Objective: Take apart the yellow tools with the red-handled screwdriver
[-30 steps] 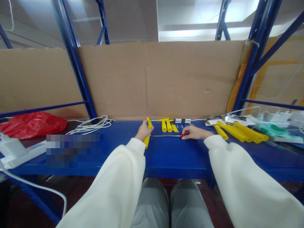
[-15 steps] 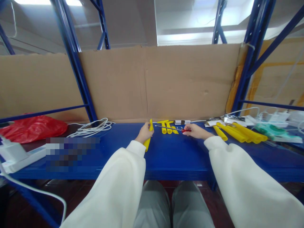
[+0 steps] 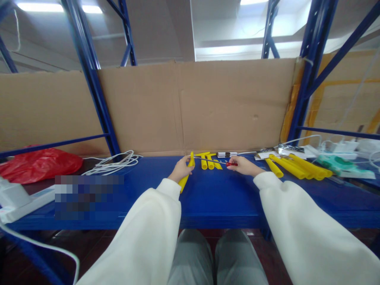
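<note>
My left hand (image 3: 180,169) is closed around a yellow tube-like piece (image 3: 184,183), held tilted above the table. In my right hand (image 3: 241,165) is a screwdriver (image 3: 232,164) with a red handle, its long thin shaft pointing left. The shaft's tip meets the upper part of the yellow piece; whether it sits inside or only against it I cannot tell. Between and behind my hands lie several yellow pieces (image 3: 210,163) on the blue table (image 3: 219,198). Small light bits (image 3: 225,160) lie near the screwdriver shaft.
To the right are several yellow tubes (image 3: 289,168) and a green-and-white item (image 3: 337,162). A small black-and-white striped stack (image 3: 227,154) lies by the cardboard wall (image 3: 231,107). On the left are a coiled white cable (image 3: 117,163), a red plastic bag (image 3: 41,164) and a white power strip (image 3: 32,202).
The yellow piece has turned slightly in my left hand, and the screwdriver tip now touches its upper part. My right hand keeps the same grip. The camera view has tipped up a little.
</note>
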### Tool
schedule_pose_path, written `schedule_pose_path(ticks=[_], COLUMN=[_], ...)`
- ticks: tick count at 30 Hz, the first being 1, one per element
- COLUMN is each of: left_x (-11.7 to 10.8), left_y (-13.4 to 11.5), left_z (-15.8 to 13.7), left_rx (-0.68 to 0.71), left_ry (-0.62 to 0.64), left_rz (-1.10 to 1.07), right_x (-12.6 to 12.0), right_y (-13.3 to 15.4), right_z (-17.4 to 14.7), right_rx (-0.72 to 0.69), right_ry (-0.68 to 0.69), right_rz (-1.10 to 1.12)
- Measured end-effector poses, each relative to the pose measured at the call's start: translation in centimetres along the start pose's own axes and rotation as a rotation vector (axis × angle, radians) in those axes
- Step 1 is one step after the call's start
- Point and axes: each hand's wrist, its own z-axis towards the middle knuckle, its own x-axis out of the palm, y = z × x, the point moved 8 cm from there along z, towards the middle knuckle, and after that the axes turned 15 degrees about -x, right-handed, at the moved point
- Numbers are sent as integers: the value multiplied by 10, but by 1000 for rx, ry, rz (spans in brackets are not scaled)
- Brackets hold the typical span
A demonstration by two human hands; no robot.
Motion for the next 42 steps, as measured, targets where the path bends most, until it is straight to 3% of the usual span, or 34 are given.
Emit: schedule_pose_path(ticks=[25,42], left_x=[4,2], left_y=[3,1], left_z=[3,-1], left_rx=[-14,-32], left_ry=[28,14], left_rz=[-116,-63], right_x=[-4,-5], right_y=[3,5], right_z=[0,0], right_rx=[1,13], right_ry=[-19,-19], right_rz=[-87,-63])
